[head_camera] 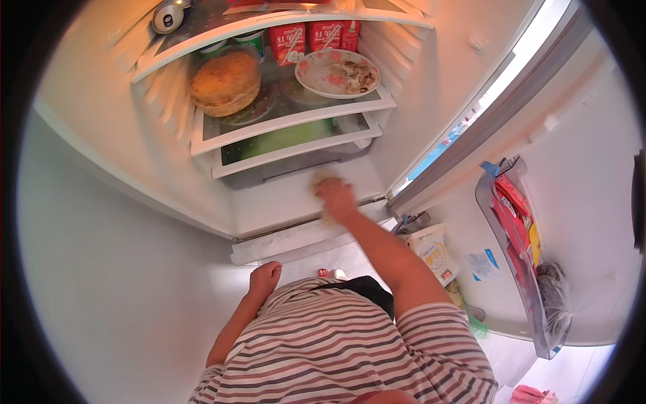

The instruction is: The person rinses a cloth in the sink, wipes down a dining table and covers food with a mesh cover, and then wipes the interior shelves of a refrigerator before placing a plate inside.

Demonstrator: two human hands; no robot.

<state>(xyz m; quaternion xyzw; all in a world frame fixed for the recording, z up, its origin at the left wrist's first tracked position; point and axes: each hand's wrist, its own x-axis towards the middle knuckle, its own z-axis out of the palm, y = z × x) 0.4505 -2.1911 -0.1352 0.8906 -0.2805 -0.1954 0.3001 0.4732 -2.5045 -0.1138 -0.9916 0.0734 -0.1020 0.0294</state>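
An open refrigerator stands before me. My right hand [337, 199] is at its white bottom ledge [272, 204], in front of the lower drawer, and grips a pale yellowish cloth [323, 178] that is blurred. Part of the cloth hangs below the hand, over the front edge. My left hand [266, 278] is closed near my waist, outside the refrigerator, with nothing visible in it. Above the ledge, a glass shelf [298, 118] holds a round baked cake [225, 83] and a floral plate [337, 73] with food remains.
Red drink cartons [287, 44] stand behind the plate. A can [168, 17] lies on the upper shelf. The open door [580, 212] at the right has a bin [497, 230] with red packets and a plastic bag, and a white food bag [431, 252] lower down.
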